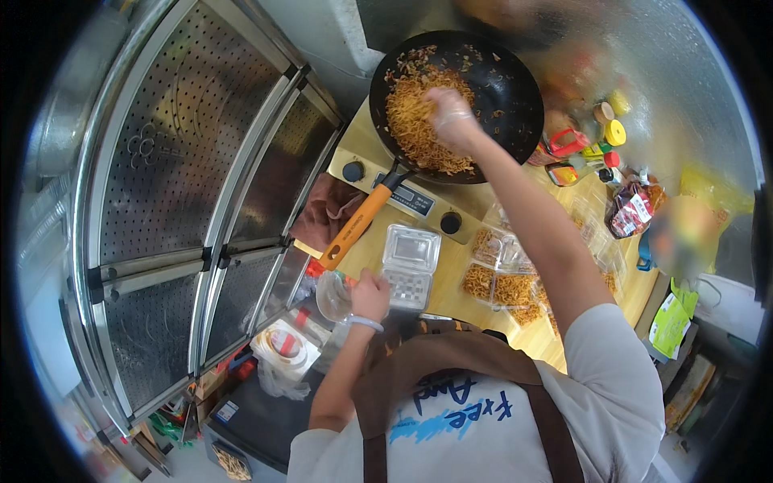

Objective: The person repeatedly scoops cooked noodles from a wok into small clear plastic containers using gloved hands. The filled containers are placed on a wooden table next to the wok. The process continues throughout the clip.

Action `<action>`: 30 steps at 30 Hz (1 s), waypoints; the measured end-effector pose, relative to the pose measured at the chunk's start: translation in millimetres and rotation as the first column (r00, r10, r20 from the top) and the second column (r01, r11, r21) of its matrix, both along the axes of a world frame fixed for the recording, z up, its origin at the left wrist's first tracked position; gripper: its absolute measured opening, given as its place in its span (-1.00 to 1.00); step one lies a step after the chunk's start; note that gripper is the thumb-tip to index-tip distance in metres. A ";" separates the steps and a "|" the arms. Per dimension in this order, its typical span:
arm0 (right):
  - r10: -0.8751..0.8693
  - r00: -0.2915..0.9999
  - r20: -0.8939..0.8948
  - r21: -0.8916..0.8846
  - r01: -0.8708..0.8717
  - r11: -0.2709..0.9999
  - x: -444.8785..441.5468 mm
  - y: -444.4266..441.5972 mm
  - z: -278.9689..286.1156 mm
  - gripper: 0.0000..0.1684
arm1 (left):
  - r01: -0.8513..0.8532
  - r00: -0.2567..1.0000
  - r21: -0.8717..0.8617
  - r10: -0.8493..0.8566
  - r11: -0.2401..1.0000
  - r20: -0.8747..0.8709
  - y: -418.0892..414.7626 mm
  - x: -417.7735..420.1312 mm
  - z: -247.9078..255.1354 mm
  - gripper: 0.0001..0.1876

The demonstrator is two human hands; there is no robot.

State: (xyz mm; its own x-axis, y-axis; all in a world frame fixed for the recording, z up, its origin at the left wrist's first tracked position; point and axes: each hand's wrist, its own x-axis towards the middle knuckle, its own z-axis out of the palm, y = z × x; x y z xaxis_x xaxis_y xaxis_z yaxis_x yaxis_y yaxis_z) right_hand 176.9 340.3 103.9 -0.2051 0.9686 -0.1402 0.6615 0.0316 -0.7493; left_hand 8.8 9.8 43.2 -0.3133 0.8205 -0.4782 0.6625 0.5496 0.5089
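Note:
My right hand (453,121), in a clear plastic glove, reaches into fried noodles (416,121) in a black wok (507,102); its fingertips are partly sunk among them, so their grip is unclear. The wok sits on an electric cooktop (413,202), its orange handle (355,228) pointing toward me. My left hand (369,296) holds a clear round plastic bowl (332,296) by its rim, left of an open-lidded clear plastic box (412,247) on the wooden counter. Clear divided boxes filled with noodles (513,290) lie to the right, partly under my right forearm.
Sauce bottles (564,172) and a bag of dark red food (631,211) stand right of the wok. A brown cloth (329,208) lies left of the cooktop. Perforated metal panels (181,139) rise along the left. A package of round lids (287,350) is below my left hand.

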 end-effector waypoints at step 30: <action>0.027 0.964 -0.266 0.116 0.005 0.993 51.0 0.9 93.9 -0.56 | -0.362 -0.283 -0.118 0.012 0.925 0.959 245.0 39.5 104.5 -0.23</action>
State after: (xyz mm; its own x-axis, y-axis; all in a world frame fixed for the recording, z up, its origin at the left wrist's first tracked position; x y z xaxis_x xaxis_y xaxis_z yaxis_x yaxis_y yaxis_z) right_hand 227.9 341.2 197.8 -0.2306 0.9725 0.0332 0.4372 0.1340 -0.8893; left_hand 48.3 254.8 147.6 0.2163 0.9369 -0.2746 -0.8383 0.3224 0.4396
